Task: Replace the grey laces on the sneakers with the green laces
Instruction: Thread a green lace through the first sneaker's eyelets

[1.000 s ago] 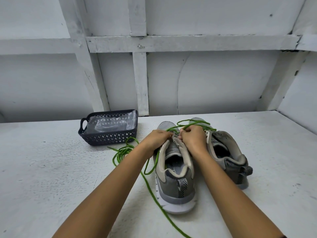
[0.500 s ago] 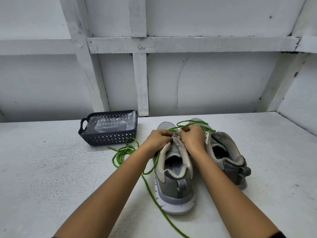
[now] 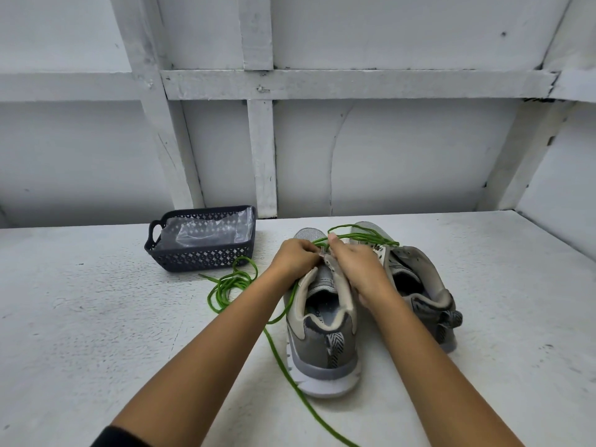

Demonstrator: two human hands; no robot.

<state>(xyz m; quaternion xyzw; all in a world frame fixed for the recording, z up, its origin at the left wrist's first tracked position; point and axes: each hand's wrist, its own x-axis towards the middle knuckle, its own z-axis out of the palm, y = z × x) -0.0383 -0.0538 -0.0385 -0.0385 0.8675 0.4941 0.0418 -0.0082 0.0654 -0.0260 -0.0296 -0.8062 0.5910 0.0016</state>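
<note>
Fingers (image 3: 310, 253) of left hand (image 3: 295, 259) and right hand (image 3: 354, 269) curled, pinching green lace (image 3: 371, 238) at the throat of the nearer sneaker (image 3: 322, 350), on the table (image 3: 96, 317) just beside the second sneaker (image 3: 432, 304). Risks, on a hard pull, a snag or knot in the slack coiled near the basket (image 3: 200, 253), or a missed eyelet under the covering hands.

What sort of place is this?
Probably a shed or plain workshop, not certain: rough white-painted table, white wall with exposed timber framing, and one plastic basket.
</note>
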